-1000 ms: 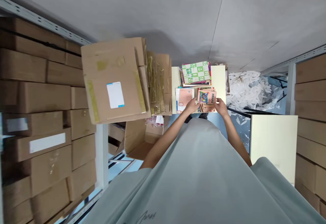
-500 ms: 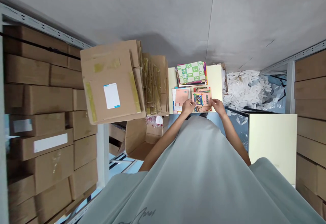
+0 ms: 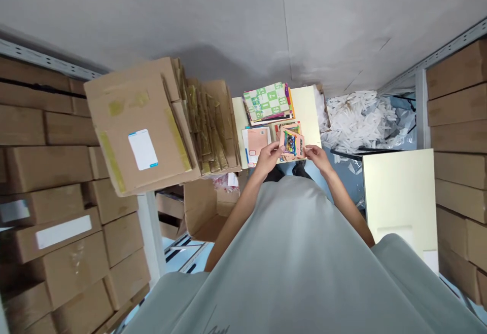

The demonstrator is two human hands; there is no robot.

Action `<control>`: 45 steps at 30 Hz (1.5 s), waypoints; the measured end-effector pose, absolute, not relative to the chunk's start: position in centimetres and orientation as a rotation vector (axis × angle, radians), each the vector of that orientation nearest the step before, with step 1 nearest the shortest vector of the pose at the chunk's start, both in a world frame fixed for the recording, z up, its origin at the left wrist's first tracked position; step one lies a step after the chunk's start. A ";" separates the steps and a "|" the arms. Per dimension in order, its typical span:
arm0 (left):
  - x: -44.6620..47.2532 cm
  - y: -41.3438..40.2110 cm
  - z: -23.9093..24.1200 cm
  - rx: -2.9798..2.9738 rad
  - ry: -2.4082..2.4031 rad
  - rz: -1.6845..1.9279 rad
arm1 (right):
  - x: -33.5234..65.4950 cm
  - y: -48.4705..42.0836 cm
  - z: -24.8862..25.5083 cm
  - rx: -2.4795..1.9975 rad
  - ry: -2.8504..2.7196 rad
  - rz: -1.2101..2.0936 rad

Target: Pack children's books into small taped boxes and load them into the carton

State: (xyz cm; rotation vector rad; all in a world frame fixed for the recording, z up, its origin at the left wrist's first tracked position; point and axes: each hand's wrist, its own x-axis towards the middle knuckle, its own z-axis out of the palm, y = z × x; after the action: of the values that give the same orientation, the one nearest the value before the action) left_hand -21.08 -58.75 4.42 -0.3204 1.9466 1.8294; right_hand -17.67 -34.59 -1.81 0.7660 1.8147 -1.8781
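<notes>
A small pink booklet [image 3: 292, 143] with a bright, colourful picture on its cover is held between both hands, tilted a little. My left hand [image 3: 269, 155] pinches its left edge, and my right hand [image 3: 318, 155] grips the lower right corner. Beneath and behind it lie more booklets [image 3: 298, 125], mostly hidden. To the left, near my left hand, rests a larger pink booklet [image 3: 258, 140] with a barcode. Farther back is a pile of books topped by a green-and-white checked cover [image 3: 268, 101] with numbers.
The books lie on a cream tabletop [image 3: 310, 108]. Flattened cardboard boxes [image 3: 140, 121] stand stacked at the left, above an open carton [image 3: 203, 212]. White paper strips [image 3: 355, 118] fill the right side, behind a cream board [image 3: 397, 197]. Shelves of boxes [image 3: 64, 217] flank both sides.
Both hands have raised the pink booklet towards me and tilted it clockwise. The camera view has shifted, so the surroundings sit farther left.
</notes>
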 end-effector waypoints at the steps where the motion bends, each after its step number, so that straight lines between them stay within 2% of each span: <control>1: -21.0 -58.4 5.0 -0.295 1.925 1.833 | -17.3 -34.3 -1.4 0.780 1.801 -1.900; 8: -21.3 -56.1 8.2 -0.035 1.708 1.788 | -13.0 -32.7 2.4 0.931 1.650 -2.197; 15: -19.3 -53.3 8.0 0.126 1.487 1.733 | -5.2 -33.4 6.3 1.339 1.542 -2.312; 23: -12.0 -48.4 5.7 0.259 1.283 1.606 | 3.9 -36.5 7.9 1.884 0.755 -2.706; 27: -8.6 -45.9 5.9 0.385 1.184 1.491 | 7.0 -36.4 8.8 2.088 0.555 -2.841; 31: -6.9 -43.8 6.7 0.463 1.143 1.374 | 9.0 -34.8 9.4 2.142 0.637 -2.992; 35: -6.5 -40.8 7.1 0.536 1.203 1.267 | 11.0 -31.7 9.8 2.124 0.911 -3.007; 45: -2.1 -26.3 7.4 0.488 1.351 1.225 | 17.7 -18.3 9.8 1.896 1.180 -3.041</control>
State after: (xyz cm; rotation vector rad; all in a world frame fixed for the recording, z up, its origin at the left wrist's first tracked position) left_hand -2.14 -26.31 7.37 0.4876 1.3510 1.2247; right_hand 17.72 -18.31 9.81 1.8956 1.1801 -3.0413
